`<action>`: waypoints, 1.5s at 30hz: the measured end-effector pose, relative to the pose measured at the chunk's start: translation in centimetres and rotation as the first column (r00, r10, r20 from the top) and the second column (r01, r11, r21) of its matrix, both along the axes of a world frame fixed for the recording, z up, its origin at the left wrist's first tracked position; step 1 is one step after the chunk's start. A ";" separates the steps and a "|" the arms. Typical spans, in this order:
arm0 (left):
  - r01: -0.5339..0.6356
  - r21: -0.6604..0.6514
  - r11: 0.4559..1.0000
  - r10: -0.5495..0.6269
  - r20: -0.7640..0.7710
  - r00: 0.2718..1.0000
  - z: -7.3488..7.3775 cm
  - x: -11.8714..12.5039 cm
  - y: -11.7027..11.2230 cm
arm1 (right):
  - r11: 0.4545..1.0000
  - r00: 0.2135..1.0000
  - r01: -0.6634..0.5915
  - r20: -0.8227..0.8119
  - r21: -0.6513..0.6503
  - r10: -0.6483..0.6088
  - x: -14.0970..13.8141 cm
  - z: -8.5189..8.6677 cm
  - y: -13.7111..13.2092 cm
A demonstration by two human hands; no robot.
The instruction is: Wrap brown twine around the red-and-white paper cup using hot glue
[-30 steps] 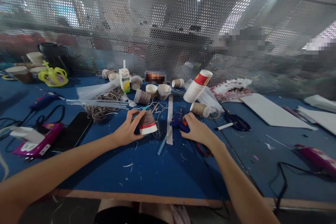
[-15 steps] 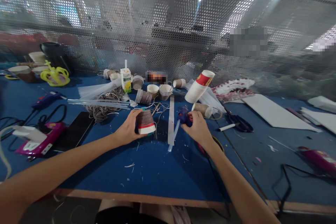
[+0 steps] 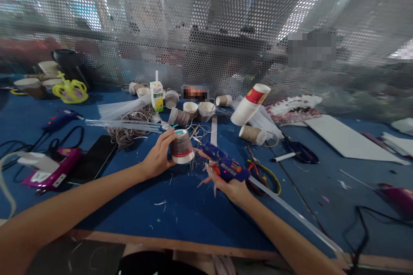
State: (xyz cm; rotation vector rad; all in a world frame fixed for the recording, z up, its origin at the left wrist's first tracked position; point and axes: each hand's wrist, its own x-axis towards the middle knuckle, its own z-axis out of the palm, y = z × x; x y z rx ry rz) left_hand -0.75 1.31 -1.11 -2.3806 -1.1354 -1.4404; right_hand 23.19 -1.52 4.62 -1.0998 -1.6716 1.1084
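Note:
My left hand grips a paper cup wrapped in brown twine, held upside down a little above the blue table. My right hand holds a blue hot glue gun with its nozzle pointing left at the cup's side. A long clear glue stick trails out of the gun's back toward the lower right. Loose twine strands hang between cup and gun.
Several twine-wrapped and plain paper cups, a stack of white cups, a drink carton, a twine pile, scissors, a phone, pink glue guns and cables lie around. A perforated metal screen closes the back.
My right hand picked the blue glue gun up off the table and turned its nozzle toward the cup. My left hand lifted and tilted the twine-wrapped cup slightly.

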 end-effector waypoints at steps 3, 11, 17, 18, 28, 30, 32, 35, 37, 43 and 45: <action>-0.085 -0.003 0.996 0.085 0.029 0.996 0.1 0.0 0.0 | 1.000 0.998 -0.023 0.066 0.017 0.022 -0.2 -0.8 -0.4; -0.096 -0.013 0.995 0.097 0.044 0.994 0.0 -0.1 0.2 | 0.997 0.999 -0.003 0.051 0.083 -0.001 0.1 -1.1 0.5; -0.009 -0.064 0.998 0.009 -0.006 1.000 0.8 0.1 -0.1 | 0.986 0.986 -0.164 -0.012 -0.041 0.163 -0.5 -1.8 0.2; 0.001 -0.084 0.996 -0.001 0.004 1.000 0.9 0.1 -0.2 | 0.982 0.983 -0.184 -0.018 -0.046 0.184 -0.6 -2.0 0.0; -0.059 -0.291 0.955 0.081 0.066 0.994 1.1 0.7 -0.8 | 0.909 0.936 -0.353 0.085 0.221 0.342 -1.2 -1.3 0.2; -0.062 -0.304 0.951 0.091 0.085 0.992 1.3 0.7 -0.9 | 0.900 0.936 -0.352 0.096 0.258 0.338 -1.1 -1.1 0.2; -0.054 -0.310 0.949 0.090 0.101 0.991 1.5 0.8 -1.0 | 0.895 0.936 -0.352 0.091 0.273 0.340 -1.1 -1.0 0.3; -0.043 -0.321 0.946 0.082 0.109 0.991 1.8 0.8 -1.1 | 0.886 0.929 -0.370 0.083 0.279 0.362 -1.1 -0.9 0.3; -0.040 -0.325 0.945 0.082 0.118 0.990 1.9 0.8 -1.1 | 0.888 0.930 -0.367 0.101 0.278 0.353 -1.2 -0.7 0.2; -0.002 -0.274 0.962 0.059 0.200 0.978 1.6 0.8 -0.8 | 0.943 0.958 -0.270 0.152 0.192 0.243 -1.0 -0.9 0.0; 0.008 -0.271 0.963 0.053 0.216 0.975 1.5 0.8 -0.7 | 0.957 0.969 -0.239 0.103 0.164 0.224 -0.8 -1.4 0.1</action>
